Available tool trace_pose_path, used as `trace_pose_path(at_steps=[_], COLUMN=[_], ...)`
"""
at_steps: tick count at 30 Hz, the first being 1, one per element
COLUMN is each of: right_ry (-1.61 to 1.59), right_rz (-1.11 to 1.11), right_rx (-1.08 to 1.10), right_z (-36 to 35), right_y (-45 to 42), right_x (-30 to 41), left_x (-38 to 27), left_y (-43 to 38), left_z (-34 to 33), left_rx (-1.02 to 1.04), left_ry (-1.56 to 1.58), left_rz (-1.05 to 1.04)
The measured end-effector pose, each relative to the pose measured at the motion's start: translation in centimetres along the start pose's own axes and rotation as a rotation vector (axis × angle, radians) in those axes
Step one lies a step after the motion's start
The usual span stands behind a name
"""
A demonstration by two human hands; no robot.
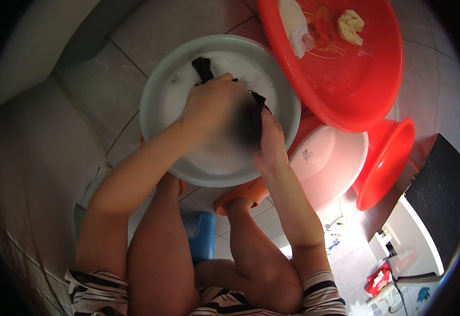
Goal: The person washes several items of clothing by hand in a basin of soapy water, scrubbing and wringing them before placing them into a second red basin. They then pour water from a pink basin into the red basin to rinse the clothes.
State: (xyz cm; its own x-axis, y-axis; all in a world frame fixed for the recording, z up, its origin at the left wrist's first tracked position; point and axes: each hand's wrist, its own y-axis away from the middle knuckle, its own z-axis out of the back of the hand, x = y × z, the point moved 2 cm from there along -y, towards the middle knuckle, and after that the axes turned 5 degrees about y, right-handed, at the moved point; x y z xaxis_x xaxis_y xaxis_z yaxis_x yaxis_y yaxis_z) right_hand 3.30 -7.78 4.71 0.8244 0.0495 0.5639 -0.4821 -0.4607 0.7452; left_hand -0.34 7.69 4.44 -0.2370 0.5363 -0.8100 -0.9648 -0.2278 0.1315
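Note:
A grey-green plastic basin (pixel 156 85) holds whitish, sudsy water (pixel 253 75). Over it, my left hand (pixel 214 100) is closed on a dark cloth (pixel 249 122), with one end of it sticking out beyond the knuckles towards the far rim. My right hand (pixel 272 138) grips the same cloth from the right, its thumb side up and its wrist over the basin's near right rim. The skin of this hand looks wet. A blur covers the middle of the cloth and part of my left hand, so the fingers there cannot be made out.
A large red basin (pixel 352 98) overlaps at the upper right, with white cloth (pixel 295 29) and a cream cloth (pixel 350 27) inside. Pink (pixel 328 166) and red basins (pixel 386 166) stand on edge at right. A blue stool (pixel 206 241) is beneath me; orange clogs (pixel 245 193) flank the basin.

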Motion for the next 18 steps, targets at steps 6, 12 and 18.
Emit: trace_pose_path(at_steps=[6,12,18], right_ry=[0.724,1.027,1.269], right_rz=[0.278,0.557,0.447], right_rx=[-0.054,-0.135,-0.042], right_z=[1.7,0.3,-1.5], right_y=[1.5,4.2,4.7], right_x=[1.0,3.6,2.8], left_x=[-1.2,-4.8,-0.2], left_y=[2.6,1.5,5.6], left_z=[2.6,4.0,-2.9], left_rx=[0.068,0.374,0.315], left_ry=[-0.186,-0.134,-0.153], left_rz=[0.178,0.317,-0.049])
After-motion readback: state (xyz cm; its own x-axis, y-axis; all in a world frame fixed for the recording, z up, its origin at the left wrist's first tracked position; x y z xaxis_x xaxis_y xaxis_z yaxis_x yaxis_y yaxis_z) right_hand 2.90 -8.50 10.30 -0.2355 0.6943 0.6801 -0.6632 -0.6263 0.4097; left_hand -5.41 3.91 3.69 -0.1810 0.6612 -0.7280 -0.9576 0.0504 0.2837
